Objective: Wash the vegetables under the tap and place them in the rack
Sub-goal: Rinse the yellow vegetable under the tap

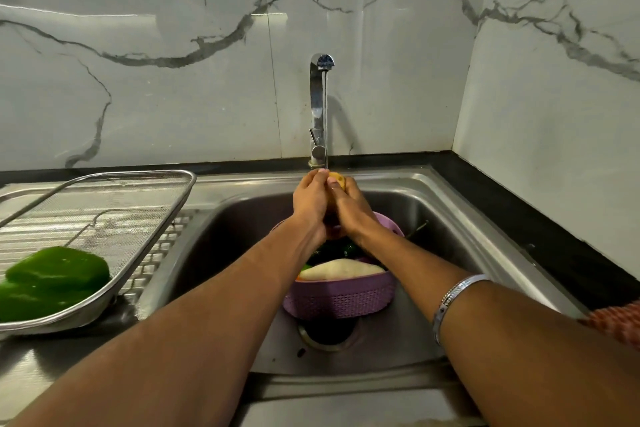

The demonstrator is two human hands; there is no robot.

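Under the tap (319, 107), both hands (329, 204) hold a yellow vegetable (338, 179).

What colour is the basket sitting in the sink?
Light purple basket, seen in the head view.

sink (460, 218): purple basket (341, 298) | drainboard (166, 246): mesh rack (114, 198)
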